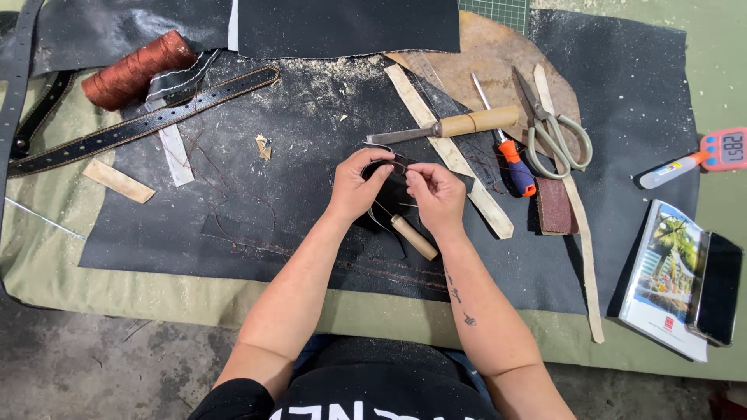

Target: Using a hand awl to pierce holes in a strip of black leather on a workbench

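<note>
Where hands (397,187) meet, black leather sheet (257,194) covers green table (47,264).

Scissors (554,128), a screwdriver (510,148), a thread spool (136,68) and a belt (140,124) lie around.

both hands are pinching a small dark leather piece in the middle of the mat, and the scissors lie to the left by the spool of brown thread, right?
Not quite. The head view shows both the left hand and right hand on the small dark leather piece, but the scissors lie to the right, beside the screwdriver. The spool of brown thread is far left.
</note>
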